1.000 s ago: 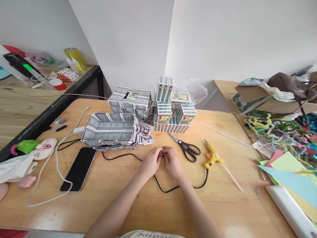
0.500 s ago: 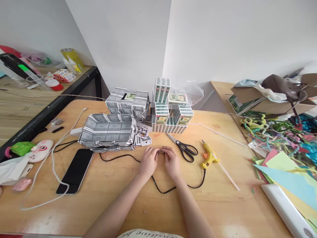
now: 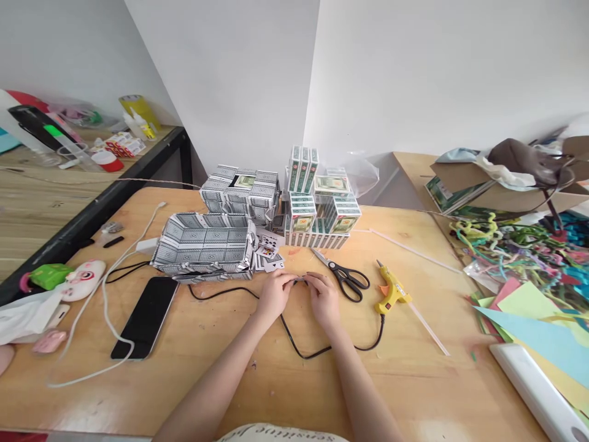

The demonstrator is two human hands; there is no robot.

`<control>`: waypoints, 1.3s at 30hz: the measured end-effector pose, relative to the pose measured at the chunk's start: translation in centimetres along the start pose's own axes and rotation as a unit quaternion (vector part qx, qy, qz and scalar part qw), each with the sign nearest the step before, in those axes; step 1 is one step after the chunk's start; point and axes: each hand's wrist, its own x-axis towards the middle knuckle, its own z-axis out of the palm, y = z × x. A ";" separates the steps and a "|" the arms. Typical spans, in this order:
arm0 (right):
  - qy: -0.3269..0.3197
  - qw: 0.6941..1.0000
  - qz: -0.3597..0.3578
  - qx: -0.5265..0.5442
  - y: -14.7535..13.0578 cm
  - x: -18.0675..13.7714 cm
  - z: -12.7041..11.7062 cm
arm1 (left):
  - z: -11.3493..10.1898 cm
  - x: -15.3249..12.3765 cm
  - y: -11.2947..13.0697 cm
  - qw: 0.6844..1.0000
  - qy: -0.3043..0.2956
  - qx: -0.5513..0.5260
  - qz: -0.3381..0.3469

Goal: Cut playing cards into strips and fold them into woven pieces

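Note:
My left hand (image 3: 275, 295) and my right hand (image 3: 323, 298) meet over the middle of the wooden table (image 3: 257, 380). Both pinch a small folded playing card (image 3: 300, 280) between their fingertips, just above the table. Loose playing cards (image 3: 269, 252) lie just behind my hands. A folded box made of playing cards (image 3: 205, 245) sits to the left of them. A black cord (image 3: 304, 347) runs under my wrists to the yellow glue gun (image 3: 390, 291).
Black scissors (image 3: 347, 279) lie right of my hands. Stacked card packs (image 3: 317, 205) and another card structure (image 3: 242, 190) stand at the back. A phone (image 3: 145, 316) on a white cable lies left. Coloured paper (image 3: 538, 319) and pipe cleaners (image 3: 510, 245) crowd the right.
My hands have stayed together on the small card, with only slight finger movement. The view has shifted a little.

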 end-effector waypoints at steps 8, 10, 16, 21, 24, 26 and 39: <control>-0.024 0.999 -0.004 0.039 0.5 0.6 0.4 | -0.1 -0.1 0.0 0.999 0.030 -0.018 -0.038; -0.019 0.999 -0.004 0.040 0.4 0.5 0.5 | -0.1 -0.1 0.0 0.998 0.044 -0.014 -0.050; -0.008 0.998 0.020 0.056 0.0 0.4 0.0 | -0.8 0.2 -0.2 0.994 0.014 -0.071 -0.082; -0.020 0.998 0.029 0.059 -0.1 0.7 -0.4 | -1.9 0.2 -0.6 0.995 -0.040 -0.081 -0.050; -0.027 0.998 0.029 0.054 -0.2 0.9 -0.5 | -2.3 0.5 -0.8 0.998 -0.039 -0.026 -0.030; -0.031 0.998 0.029 0.050 -0.2 1.0 -0.6 | -2.4 0.8 -0.8 0.999 -0.045 0.000 -0.016; -0.044 0.995 0.035 0.088 -1.1 1.4 -1.2 | -2.0 0.6 -0.1 0.999 -0.036 0.010 -0.020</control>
